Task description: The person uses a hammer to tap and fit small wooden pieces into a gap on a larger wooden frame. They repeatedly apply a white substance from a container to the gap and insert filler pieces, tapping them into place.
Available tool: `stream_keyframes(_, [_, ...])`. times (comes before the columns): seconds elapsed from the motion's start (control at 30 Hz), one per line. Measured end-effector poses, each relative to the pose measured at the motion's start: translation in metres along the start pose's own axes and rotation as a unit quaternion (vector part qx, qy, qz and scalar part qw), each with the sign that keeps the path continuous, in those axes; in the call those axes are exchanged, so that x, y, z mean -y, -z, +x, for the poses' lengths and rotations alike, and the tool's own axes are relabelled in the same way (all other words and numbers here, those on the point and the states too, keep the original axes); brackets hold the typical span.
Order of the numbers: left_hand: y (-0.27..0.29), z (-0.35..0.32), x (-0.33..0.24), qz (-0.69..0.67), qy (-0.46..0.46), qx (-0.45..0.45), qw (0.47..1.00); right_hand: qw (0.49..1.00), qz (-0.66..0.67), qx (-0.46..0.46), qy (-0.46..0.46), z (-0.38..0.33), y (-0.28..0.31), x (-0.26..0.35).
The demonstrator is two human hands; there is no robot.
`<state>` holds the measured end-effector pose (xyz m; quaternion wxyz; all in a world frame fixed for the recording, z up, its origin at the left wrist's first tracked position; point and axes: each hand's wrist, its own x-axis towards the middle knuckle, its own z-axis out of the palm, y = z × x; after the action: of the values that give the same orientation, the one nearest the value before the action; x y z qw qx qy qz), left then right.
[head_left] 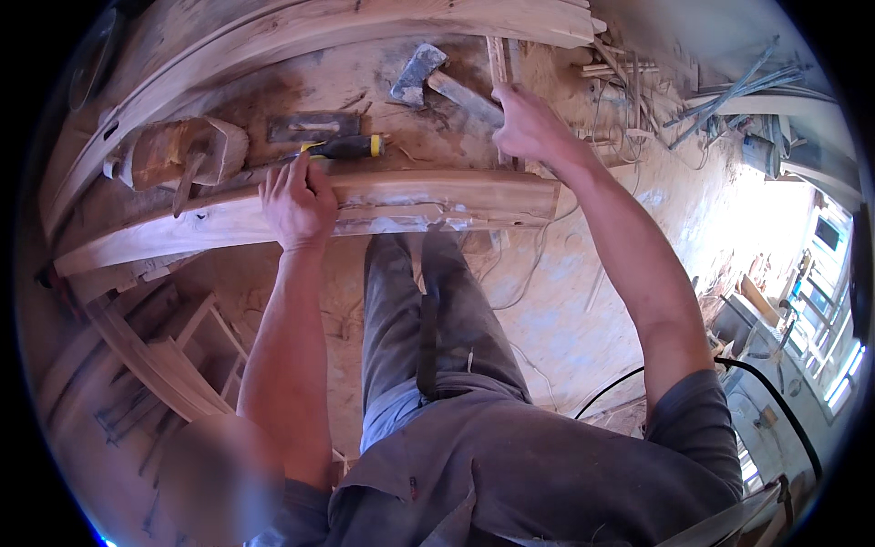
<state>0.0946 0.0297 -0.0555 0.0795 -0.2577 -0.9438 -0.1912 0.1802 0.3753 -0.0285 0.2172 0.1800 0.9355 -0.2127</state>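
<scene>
A pale wooden beam (437, 193) with a gently curved edge lies across in front of me, its face chipped and gouged near the middle. My left hand (299, 202) is closed over the beam, fingers curled across its top toward the far side. Just beyond those fingertips lies a chisel-like tool (344, 147) with a black and yellow handle; its blade is mostly hidden. To the right, my right hand (536, 132) is wrapped round the handle end of a hatchet (465, 96). The worn grey hatchet head (419, 75) points away to the left.
Behind the beam are a dark flat plate (313, 126) and a wood-bodied tool (187, 153). A long curved timber (365, 27) spans the far side. Thin rods (738, 91) and wood scraps lie at right. A wooden frame (182, 356) stands at lower left. Cords trail over the floor.
</scene>
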Motion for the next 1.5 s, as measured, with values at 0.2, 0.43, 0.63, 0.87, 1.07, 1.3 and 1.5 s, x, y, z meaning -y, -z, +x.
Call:
stream_keyframes(0.2, [0.006,0.0,-0.003,-0.008,0.027,0.04,0.999,0.966,0.202,0.144,-0.069,-0.032,0.049,0.016])
stream_keyframes(0.43, [0.002,-0.005,0.0,-0.018,0.036,0.011,0.999,0.942,0.325,-0.037,-0.075,-0.166,0.036,-0.002])
stream_keyframes(0.63, [0.005,-0.004,-0.004,-0.017,0.037,-0.032,0.999,0.973,0.201,0.109,-0.021,-0.178,0.034,-0.02])
stream_keyframes(0.87, [0.002,-0.009,-0.007,-0.013,0.046,-0.048,0.998,0.976,0.107,0.154,0.111,-0.165,0.035,-0.033])
stream_keyframes(1.07, [0.0,-0.005,-0.005,-0.01,0.038,-0.088,0.995,0.962,-0.01,0.223,0.158,-0.132,0.046,-0.028])
stream_keyframes(1.3, [-0.003,-0.007,-0.003,-0.011,0.044,-0.084,0.995,0.964,0.06,0.196,0.172,-0.141,0.046,-0.025])
stream_keyframes(1.5, [-0.002,-0.005,-0.003,-0.011,0.031,-0.092,0.995,0.956,-0.044,0.231,0.176,-0.127,0.043,-0.028])
